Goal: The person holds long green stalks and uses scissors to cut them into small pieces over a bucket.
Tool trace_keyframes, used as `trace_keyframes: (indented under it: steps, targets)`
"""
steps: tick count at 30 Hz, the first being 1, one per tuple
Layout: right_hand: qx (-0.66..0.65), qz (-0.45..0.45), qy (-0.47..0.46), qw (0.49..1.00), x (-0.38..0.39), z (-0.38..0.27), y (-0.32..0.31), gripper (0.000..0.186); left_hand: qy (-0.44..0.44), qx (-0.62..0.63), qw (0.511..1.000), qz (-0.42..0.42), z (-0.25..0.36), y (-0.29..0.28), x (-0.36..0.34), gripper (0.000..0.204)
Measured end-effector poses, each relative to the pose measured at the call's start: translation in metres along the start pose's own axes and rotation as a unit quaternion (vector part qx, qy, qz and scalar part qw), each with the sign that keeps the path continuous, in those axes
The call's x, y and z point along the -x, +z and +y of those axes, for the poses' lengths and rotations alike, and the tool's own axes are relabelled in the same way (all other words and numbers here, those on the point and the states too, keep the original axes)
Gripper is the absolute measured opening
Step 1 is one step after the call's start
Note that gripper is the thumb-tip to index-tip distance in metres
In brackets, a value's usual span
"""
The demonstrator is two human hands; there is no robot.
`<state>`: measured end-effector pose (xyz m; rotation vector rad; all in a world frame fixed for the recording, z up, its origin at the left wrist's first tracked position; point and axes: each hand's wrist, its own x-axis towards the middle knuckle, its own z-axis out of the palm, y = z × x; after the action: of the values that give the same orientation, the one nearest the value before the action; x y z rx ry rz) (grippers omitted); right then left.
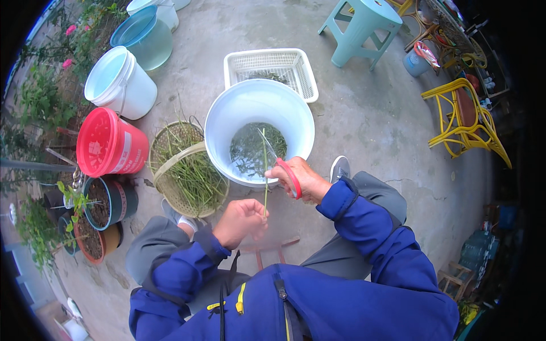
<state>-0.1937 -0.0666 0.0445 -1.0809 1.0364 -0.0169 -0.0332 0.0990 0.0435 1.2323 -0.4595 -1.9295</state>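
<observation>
My left hand (243, 220) pinches a long thin green stalk (265, 196) near its lower end; the stalk stands upright in front of the white bucket (219, 131). My right hand (301, 182) grips red-handled scissors (293, 176), their blades pointing up and left beside the stalk's upper part; whether they touch it I cannot tell. Chopped green pieces (250, 150) float in water in the bucket. Left of it, a woven basket (165, 159) with an arched handle holds many green stalks (196, 182). Behind the bucket a white plastic basket (304, 71) holds some greenery.
White buckets (136, 91), a red bucket (131, 148), a teal tub (145, 48) and soil pots (116, 204) line the left beside plants. A pale blue stool (367, 20) stands at back right, yellow-framed chairs (460, 113) further right. My feet rest on the concrete floor (392, 131).
</observation>
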Motion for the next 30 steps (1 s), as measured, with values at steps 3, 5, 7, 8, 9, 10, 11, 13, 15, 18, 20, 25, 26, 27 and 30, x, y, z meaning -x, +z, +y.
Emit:
trace_keyframes:
  steps: [3,5,7,8,9,10,11,13,15,18,20,25,26,27,30]
  targets:
    - [-0.009,0.003,0.015,1.0,0.001,0.001,0.0,0.039,-0.016,0.014,1.0,-0.009,0.002,-0.002,0.0,0.007]
    - [-0.011,0.016,0.027,0.999,0.001,0.001,0.0,0.04,-0.024,0.019,0.999,-0.01,0.003,-0.002,0.001,0.007]
    - [-0.011,0.035,0.039,0.999,-0.001,0.003,0.001,0.039,-0.028,0.021,0.999,-0.007,0.004,-0.002,0.001,0.006]
    - [-0.032,0.03,0.049,0.998,-0.002,0.004,-0.001,0.039,-0.022,0.023,0.999,-0.002,0.003,-0.003,0.0,0.006]
    - [-0.052,0.025,0.058,0.997,-0.004,0.004,-0.004,0.038,-0.015,0.025,1.0,0.004,0.002,-0.004,0.0,0.006]
    - [-0.072,0.02,0.066,0.995,-0.004,0.004,-0.005,0.038,-0.007,0.026,1.0,0.009,0.001,-0.006,-0.001,0.006]
    - [-0.068,0.028,0.068,0.995,-0.003,0.002,-0.005,0.039,0.003,0.026,0.999,0.022,0.0,-0.006,-0.001,0.006]
    - [-0.06,0.043,0.07,0.995,0.0,-0.002,-0.005,0.04,0.027,0.024,0.998,0.05,0.001,-0.006,-0.003,0.005]
    - [-0.034,0.037,0.042,0.998,-0.001,0.005,-0.008,0.039,0.048,0.03,0.995,0.077,0.003,-0.006,-0.005,0.006]
    - [0.013,0.03,0.021,0.999,0.003,0.01,-0.003,0.038,0.08,0.044,0.99,0.106,0.005,-0.008,-0.008,0.008]
    - [0.025,0.018,0.015,0.999,0.01,0.007,0.002,0.037,0.094,0.05,0.987,0.118,0.006,-0.01,-0.009,0.008]
    - [0.009,-0.014,0.008,1.0,0.009,0.011,0.004,0.038,0.108,0.034,0.986,0.122,0.005,-0.008,-0.011,0.009]
    - [-0.003,-0.017,0.006,1.0,0.007,0.013,0.004,0.038,0.106,0.025,0.986,0.123,0.004,-0.007,-0.012,0.009]
    - [-0.006,-0.025,0.004,1.0,0.008,0.011,0.004,0.038,0.104,0.016,0.987,0.125,0.002,-0.007,-0.012,0.009]
    - [-0.023,-0.036,0.011,0.999,0.009,0.005,0.005,0.038,0.1,0.002,0.988,0.121,0.002,-0.004,-0.011,0.01]
